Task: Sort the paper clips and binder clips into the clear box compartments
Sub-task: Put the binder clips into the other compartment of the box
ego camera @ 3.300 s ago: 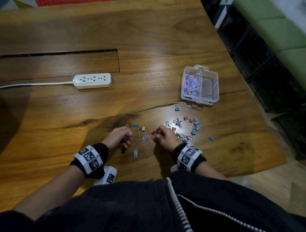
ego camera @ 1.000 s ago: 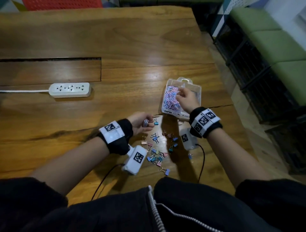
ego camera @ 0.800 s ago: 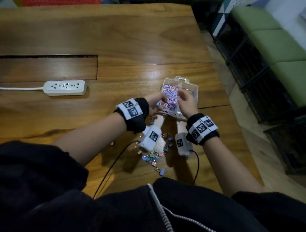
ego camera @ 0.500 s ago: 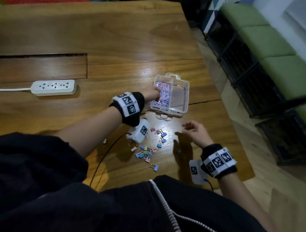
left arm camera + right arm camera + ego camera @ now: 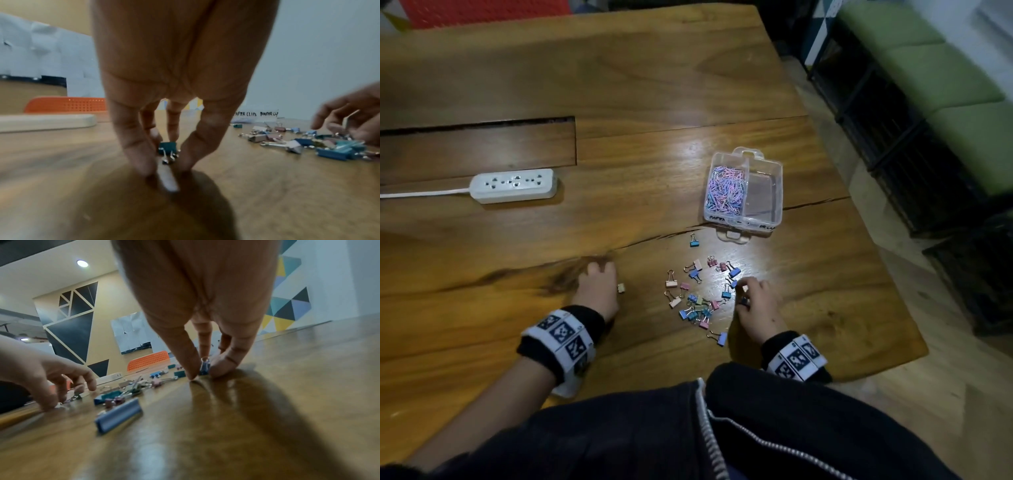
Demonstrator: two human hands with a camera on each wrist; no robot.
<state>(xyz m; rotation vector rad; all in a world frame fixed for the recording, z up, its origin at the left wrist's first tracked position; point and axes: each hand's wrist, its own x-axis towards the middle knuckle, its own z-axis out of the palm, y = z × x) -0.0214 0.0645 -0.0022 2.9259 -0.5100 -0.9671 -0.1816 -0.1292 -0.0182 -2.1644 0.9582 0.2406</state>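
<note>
Clear box (image 5: 774, 192) sits far side of surface (image 5: 619, 85), 2 compartments: left one full of paper clips (image 5: 724, 190), right one bare, prob. reserved for binder clips. Binder clip pile (image 5: 698, 298) loose on surface btw hands, approx 20, exact count unclear; 1 stray teal clip (image 5: 694, 240) near box. Left hand (image 5: 599, 287) fingers curled down, pinching green binder clip (image 5: 167, 147) at surface. Right hand (image 5: 755, 305) fingertips closed on blue binder clip (image 5: 204, 368) at pile edge. Both low: pickup stage, judged.
</note>
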